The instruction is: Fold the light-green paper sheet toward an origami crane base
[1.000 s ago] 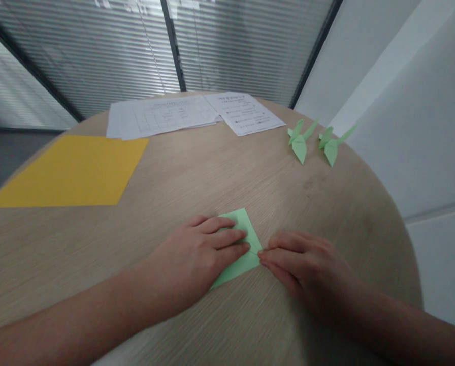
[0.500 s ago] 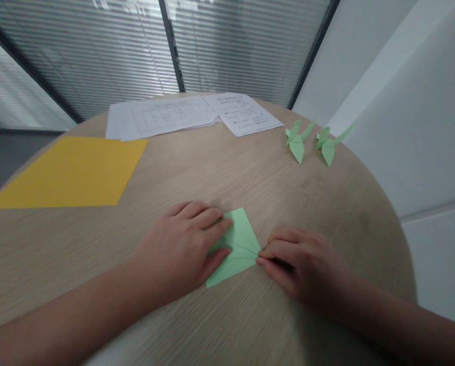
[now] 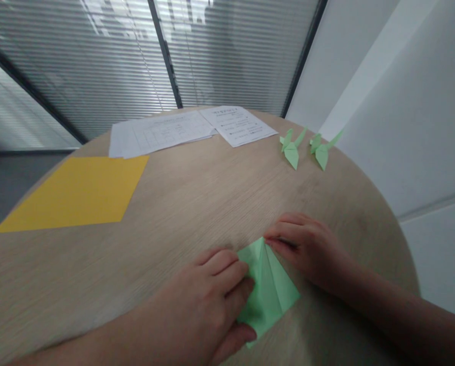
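A folded piece of green origami paper [image 3: 271,292] with crease lines lies between my hands, one corner pointing away from me. My left hand [image 3: 220,300] is closed on its left side, fingers bent over the sheet and thumb at the near edge; its left part is hidden under that hand. At the far corner, my right hand [image 3: 307,249] pinches the paper between thumb and fingertips.
Two green paper cranes [image 3: 290,150] stand at the far right of the round wooden table [image 3: 189,198]. Printed white sheets [image 3: 162,132] lie along the back. A yellow sheet [image 3: 78,190] rests at the left. Blinds [image 3: 220,56] and a white wall [image 3: 414,117] stand beyond.
The green paper has turned, so its pinched corner now points away instead of right, and it sits nearer me. My left hand has moved right and closer. The view has shifted slightly.
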The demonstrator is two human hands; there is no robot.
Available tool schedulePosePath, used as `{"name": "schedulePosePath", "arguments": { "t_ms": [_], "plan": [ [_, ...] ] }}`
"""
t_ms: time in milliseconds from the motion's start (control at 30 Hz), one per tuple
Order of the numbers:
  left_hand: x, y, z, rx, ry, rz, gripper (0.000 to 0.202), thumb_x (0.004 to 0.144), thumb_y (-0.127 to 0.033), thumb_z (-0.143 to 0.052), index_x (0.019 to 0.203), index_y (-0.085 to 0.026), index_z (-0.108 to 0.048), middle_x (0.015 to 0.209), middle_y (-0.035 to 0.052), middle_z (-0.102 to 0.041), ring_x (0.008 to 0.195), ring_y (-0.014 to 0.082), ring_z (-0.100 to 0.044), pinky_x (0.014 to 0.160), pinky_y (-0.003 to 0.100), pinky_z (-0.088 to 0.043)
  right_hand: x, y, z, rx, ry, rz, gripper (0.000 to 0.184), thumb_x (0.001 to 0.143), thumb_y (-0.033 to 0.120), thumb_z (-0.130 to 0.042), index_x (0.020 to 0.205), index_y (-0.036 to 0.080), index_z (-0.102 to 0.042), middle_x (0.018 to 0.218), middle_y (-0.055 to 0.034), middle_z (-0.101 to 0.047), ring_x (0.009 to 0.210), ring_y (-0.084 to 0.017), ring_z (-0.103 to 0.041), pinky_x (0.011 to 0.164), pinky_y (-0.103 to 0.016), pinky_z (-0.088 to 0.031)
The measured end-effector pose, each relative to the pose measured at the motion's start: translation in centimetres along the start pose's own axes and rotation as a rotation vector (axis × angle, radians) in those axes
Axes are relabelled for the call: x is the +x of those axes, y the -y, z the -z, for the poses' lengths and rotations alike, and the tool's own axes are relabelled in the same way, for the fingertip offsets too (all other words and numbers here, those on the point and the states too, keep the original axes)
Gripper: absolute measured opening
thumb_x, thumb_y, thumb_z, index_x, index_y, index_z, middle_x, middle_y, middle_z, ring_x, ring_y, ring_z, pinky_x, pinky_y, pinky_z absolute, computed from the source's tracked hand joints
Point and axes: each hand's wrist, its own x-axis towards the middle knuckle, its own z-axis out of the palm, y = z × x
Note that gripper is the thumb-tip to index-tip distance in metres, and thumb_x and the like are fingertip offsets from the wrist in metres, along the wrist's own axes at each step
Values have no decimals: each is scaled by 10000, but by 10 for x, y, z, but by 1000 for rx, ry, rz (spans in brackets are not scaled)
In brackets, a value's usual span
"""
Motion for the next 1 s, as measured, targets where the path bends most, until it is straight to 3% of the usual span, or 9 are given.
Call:
{"name": "schedulePosePath", "arguments": {
  "t_ms": [133,300,400,500,600,733,867,1000],
  "plan": [
    [0,-2,-6,-28,-24,-19,367,1013,-463,-577,1264,-215,-678,1202,53,-702,1148,259,-614,1117,444,-442,-1,5,4,50,-23,28,136,960,179,-624,891,203,-738,826,-19,-724,810,-173,-659,774,-318,-497],
    [-1,-12,-14,25,-4,82,492,972,-501,-625,1344,-179,-632,1134,83,-688,1067,284,-618,1012,470,-509,-10,19,15,72,95,8,108,930,271,-678,976,207,-753,887,-32,-745,832,-188,-685,773,-340,-536],
    [-1,-20,-18,87,-26,123,463,992,-462,-603,1346,-164,-625,1120,94,-693,1011,283,-630,936,468,-546,-18,21,13,0,180,62,246,864,246,-742,1106,203,-731,1001,-58,-744,919,-227,-692,835,-387,-568],
    [-3,-22,-20,135,-42,74,358,1051,-322,-492,1331,-150,-635,1136,102,-711,1020,264,-646,949,435,-553,-22,19,7,-60,179,150,253,924,197,-651,1175,207,-688,1038,-67,-724,929,-232,-680,838,-399,-587],
    [-6,-20,-19,163,-66,31,353,1066,-259,-431,1318,-132,-644,1263,126,-698,1191,272,-624,1068,416,-513,-20,20,5,-67,182,245,277,1000,138,-503,1222,203,-655,1015,-64,-709,898,-205,-670,822,-358,-594],
    [-8,-15,-22,159,-83,94,364,1063,-350,-476,1333,-164,-634,1386,138,-650,1338,290,-565,1140,449,-478,-19,23,7,-116,201,371,336,991,53,-414,1206,161,-649,980,-68,-700,806,-187,-649,751,-330,-597],
    [-7,-11,-22,131,-53,87,416,1014,-462,-569,1330,-201,-636,1349,126,-670,1332,321,-569,1155,516,-462,-24,18,5,-190,165,409,384,942,30,-438,1253,136,-636,985,-80,-695,802,-205,-645,738,-347,-607],
    [-6,-8,-19,118,-32,86,396,1008,-473,-583,1319,-237,-646,1304,98,-693,1308,318,-584,1167,547,-440,-29,14,3,-201,128,401,430,923,19,-426,1279,148,-629,1008,-86,-711,832,-215,-662,777,-346,-616]
  ]
}}
